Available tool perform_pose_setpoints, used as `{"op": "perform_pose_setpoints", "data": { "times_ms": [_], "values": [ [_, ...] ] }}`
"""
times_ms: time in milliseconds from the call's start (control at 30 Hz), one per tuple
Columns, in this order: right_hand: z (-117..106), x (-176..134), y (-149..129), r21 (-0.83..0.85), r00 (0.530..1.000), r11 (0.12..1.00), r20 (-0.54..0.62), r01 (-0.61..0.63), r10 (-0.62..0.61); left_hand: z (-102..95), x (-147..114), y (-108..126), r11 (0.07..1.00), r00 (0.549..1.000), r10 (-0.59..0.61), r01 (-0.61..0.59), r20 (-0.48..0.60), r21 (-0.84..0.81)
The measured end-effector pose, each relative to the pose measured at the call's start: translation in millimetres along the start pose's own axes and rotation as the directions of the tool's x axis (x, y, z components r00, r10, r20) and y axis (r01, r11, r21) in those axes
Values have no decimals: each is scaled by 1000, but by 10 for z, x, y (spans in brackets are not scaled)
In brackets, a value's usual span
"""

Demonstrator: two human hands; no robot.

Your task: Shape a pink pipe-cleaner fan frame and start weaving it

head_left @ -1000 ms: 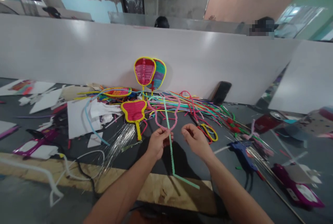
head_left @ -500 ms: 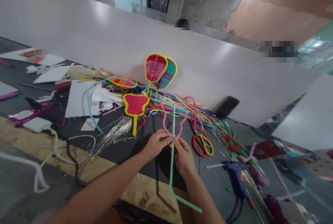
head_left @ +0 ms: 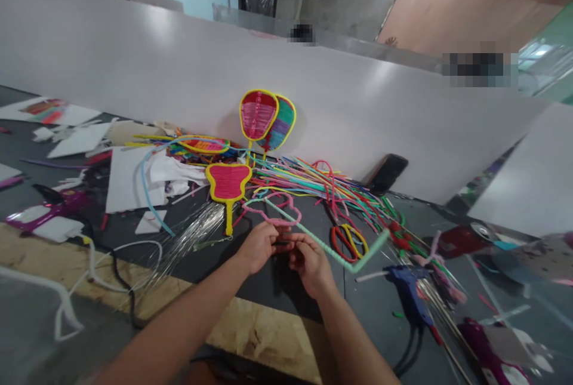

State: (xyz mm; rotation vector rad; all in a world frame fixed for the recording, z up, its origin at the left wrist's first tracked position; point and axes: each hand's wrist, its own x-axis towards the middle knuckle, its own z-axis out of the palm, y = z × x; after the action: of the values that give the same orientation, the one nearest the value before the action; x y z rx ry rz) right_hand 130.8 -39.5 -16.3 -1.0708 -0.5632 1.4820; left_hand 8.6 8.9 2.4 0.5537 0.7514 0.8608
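Observation:
My left hand is closed in a pinch on the lower edge of a wavy pink pipe cleaner outline, bent into a fan-like shape. A mint green pipe cleaner crosses the outline and slants down right to a sharp bend. My right hand is beside the left, fingers curled and fingertips almost meeting it; what they grip is hidden. A finished pink fan with a yellow rim lies left of the outline. Right of my right hand are scissors with red and yellow handles.
Loose coloured pipe cleaners lie behind my hands. Two more fans lean on the white partition, and a phone rests there too. A blue glue gun lies right; thin clear strands and white paper lie left.
The pink outline and green pipe cleaner have turned: the green stem pointed down toward me and now slants off to the right. My right hand has shifted off the crossing point.

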Motion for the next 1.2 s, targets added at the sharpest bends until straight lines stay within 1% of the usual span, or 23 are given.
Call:
{"op": "perform_pose_setpoints", "data": {
  "times_ms": [67, 133, 233, 300, 333, 400, 467, 600, 667, 767, 867, 967, 1100, 1200],
  "values": [
    [-44, 13, -20, 28, 1000, 999, 24, -20, 19, -9, 3, 41, 994, 998, -66, 65, -4, -83],
    [-82, 27, -55, 80, 998, 995, 28, -57, 55, -18, 15, 65, 989, 995, -86, 79, -53, -125],
    [-110, 39, -123, 149, 987, 976, 57, -158, 151, -31, 32, 64, 992, 992, -45, 31, -117, -121],
    [-107, 32, -157, 141, 974, 966, 102, -217, 204, -37, 29, 54, 996, 992, -18, 8, -122, -86],
    [-101, 24, -167, 125, 971, 967, 118, -223, 209, -38, 23, 50, 998, 994, -5, -2, -107, -60],
    [-81, 2, -172, 94, 975, 976, 129, -195, 182, -41, 3, 49, 1000, 998, 22, -22, -50, 1],
    [-60, -20, -163, 98, 980, 981, 127, -168, 155, -45, -17, 59, 997, 999, 43, -44, 15, 56],
    [-7, -53, -129, 130, 964, 963, 160, -235, 214, -53, -45, 109, 990, 989, 63, -78, 132, 117],
    [32, -69, -115, 150, 967, 962, 151, -229, 207, -50, -55, 139, 989, 983, 66, -88, 170, 123],
    [95, -102, -107, 196, 985, 969, 111, -149, 129, -43, -66, 170, 990, 984, 76, -94, 162, 102],
    [138, -135, -105, 214, 993, 973, 92, -86, 67, -43, -67, 177, 989, 983, 120, -131, 139, 72],
    [154, -149, -95, 205, 993, 975, 95, -90, 72, -44, -60, 172, 982, 975, 167, -178, 148, 60],
    [159, -141, -73, 219, 989, 967, 102, -129, 109, -34, -57, 165, 978, 968, 187, -200, 166, 63],
    [170, -142, -62, 233, 992, 966, 80, -114, 97, -20, -59, 154, 971, 963, 209, -225, 171, 81]
  ]
}}
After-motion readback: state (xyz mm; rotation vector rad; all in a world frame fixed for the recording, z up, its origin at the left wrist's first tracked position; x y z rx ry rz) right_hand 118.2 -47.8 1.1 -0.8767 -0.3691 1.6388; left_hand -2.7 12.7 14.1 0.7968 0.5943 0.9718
